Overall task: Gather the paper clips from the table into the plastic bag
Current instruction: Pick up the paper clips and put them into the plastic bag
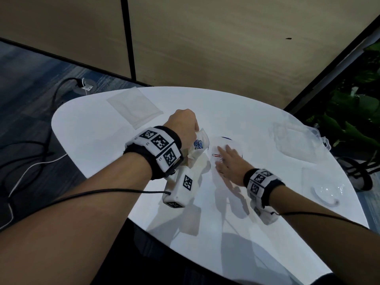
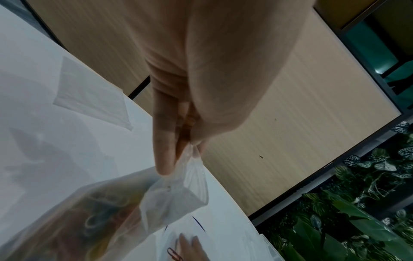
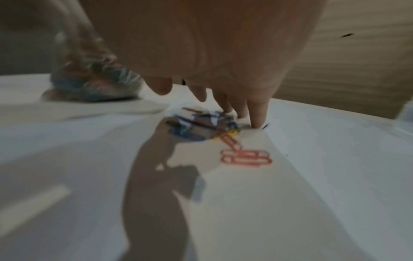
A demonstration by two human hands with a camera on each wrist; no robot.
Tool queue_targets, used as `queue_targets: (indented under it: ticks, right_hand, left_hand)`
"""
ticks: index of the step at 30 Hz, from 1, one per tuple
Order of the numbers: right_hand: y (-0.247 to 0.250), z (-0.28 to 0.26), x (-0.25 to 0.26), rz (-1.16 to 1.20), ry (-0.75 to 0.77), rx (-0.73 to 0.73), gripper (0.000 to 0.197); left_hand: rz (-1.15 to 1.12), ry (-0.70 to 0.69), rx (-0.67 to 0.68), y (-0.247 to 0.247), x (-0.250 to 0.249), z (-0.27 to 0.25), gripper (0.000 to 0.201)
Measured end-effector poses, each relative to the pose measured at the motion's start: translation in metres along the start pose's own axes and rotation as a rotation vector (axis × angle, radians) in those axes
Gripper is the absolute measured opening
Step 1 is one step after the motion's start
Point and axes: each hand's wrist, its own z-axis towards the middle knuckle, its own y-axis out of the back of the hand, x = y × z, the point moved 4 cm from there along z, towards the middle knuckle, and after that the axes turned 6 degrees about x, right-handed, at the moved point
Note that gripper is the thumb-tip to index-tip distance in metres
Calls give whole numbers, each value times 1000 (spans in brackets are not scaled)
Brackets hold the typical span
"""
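Note:
My left hand (image 1: 186,125) is lifted just above the white table (image 1: 98,128) and pinches the mouth of a clear plastic bag (image 1: 200,144). In the left wrist view the bag (image 2: 125,208) hangs below the left hand (image 2: 187,159) with several coloured paper clips inside. My right hand (image 1: 225,153) lies to the right of the bag with straight fingers (image 3: 257,113) pressed on the table beside a small heap of mixed clips (image 3: 201,121). Red paper clips (image 3: 245,157) lie loose next to it, and one red clip (image 1: 216,155) shows by the fingertips.
A flat empty plastic bag (image 1: 134,109) lies at the table's back left. A clear plastic container (image 1: 298,140) and a clear lid (image 1: 327,192) sit on the right side. Plants (image 1: 359,112) stand past the right edge, and cables (image 1: 30,157) run on the floor at left.

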Motion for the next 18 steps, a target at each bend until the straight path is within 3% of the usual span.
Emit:
queue_targets:
  ticks: [5,12,16,18]
  right_hand:
    - [-24,-26,13,-461,299,-52,62]
    - [-33,-58,-49,-469,159,33,65]
    - [-32,-70,-41,-487,123,94,81]
    - [-26,-75,-29,-501,126,43,66]
  left_hand:
    - [30,-8,-12,-1,-5,-2,31]
    - [59,-9,-7,-3,-11,-4,30]
    - [56,-3,15,-7,-13,-5,30]
    - [57,-1,10,-9,-14,-6,29]
